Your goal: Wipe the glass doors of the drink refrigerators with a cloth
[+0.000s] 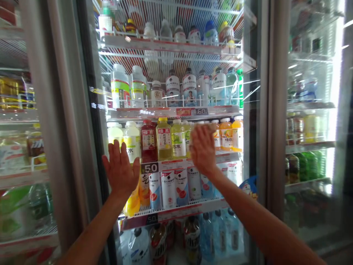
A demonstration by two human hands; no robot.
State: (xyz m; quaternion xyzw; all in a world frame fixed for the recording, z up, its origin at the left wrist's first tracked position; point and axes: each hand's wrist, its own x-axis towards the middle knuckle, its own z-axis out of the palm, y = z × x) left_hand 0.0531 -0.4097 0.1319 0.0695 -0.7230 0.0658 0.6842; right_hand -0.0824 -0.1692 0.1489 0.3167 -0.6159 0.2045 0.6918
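Observation:
My left hand (121, 171) is raised flat with its thumb apart from the fingers, in front of pale yellow bottles (131, 137) on the left of a lit drinks cooler. My right hand (204, 149), slightly blurred, is also held up flat, and hides part of the row beside the orange bottles (226, 134). Both are empty. Between them stand a dark red bottle (148, 141) and a yellow-capped bottle (164, 140). Light streaks run across the front like reflections on glass; whether either palm touches a pane, I cannot tell.
White and blue cans (168, 189) line the shelf below, with large water bottles (139, 244) at the bottom. Higher shelves hold black-capped bottles (189, 86) and more drinks. Metal door frames (275, 92) flank the cooler, with further stocked coolers on both sides.

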